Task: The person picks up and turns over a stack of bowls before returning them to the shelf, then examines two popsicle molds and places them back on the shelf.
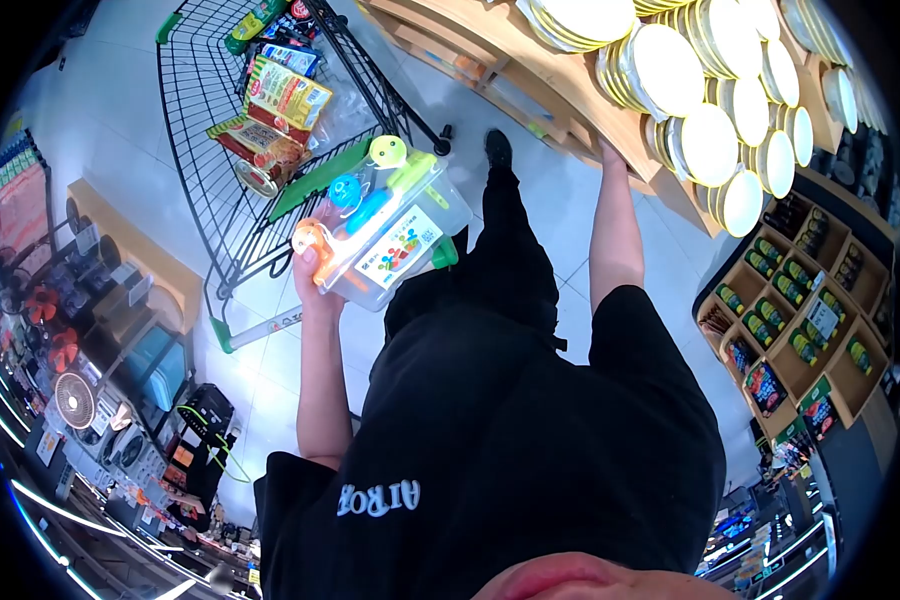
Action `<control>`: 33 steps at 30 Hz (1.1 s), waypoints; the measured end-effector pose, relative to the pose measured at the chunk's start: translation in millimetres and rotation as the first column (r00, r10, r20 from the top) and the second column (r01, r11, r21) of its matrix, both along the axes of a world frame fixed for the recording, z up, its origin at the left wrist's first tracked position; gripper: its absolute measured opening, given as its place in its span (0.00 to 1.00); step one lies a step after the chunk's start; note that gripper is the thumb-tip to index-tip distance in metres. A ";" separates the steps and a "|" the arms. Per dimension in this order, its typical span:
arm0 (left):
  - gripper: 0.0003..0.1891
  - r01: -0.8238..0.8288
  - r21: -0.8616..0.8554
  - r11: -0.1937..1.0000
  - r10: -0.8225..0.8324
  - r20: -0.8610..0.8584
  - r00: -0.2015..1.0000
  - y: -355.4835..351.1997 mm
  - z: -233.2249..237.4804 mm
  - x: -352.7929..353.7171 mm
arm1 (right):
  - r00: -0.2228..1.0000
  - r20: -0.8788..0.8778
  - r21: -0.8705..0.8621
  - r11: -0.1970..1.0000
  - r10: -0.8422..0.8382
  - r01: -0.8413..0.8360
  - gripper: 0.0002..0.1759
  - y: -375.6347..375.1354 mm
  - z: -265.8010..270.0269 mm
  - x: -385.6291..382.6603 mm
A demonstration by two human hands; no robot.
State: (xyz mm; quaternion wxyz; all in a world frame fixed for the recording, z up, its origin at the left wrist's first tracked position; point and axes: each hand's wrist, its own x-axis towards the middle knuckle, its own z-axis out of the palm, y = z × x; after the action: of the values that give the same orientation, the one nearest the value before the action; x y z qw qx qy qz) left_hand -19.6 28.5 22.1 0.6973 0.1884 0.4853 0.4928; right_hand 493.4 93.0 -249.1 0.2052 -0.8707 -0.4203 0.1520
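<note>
Clearly, the right hand (609,155) is mostly hidden at the wooden display (560,78); cannot tell how open it is. Stacked round packs (665,72) fill the display top. The clear plastic box (398,250) blocks part of the wire cart (192,120), which contains food packets (290,92). The left hand (312,270) grips the box's left end, its fingers partly obscured.
</note>
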 end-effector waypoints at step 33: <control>0.46 -0.047 0.091 0.995 0.042 0.050 0.998 -6.3 -23.8 -19.0 | 0.699 -0.714 0.190 0.968 0.023 0.163 0.41 -111.7 51.2 -133.9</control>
State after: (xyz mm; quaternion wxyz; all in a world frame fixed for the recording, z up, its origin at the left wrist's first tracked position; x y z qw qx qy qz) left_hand -38.6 22.2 -1.7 0.6883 0.1976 0.4490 0.5345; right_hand 359.4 -18.7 -197.9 0.4603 -0.7285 -0.2898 0.4164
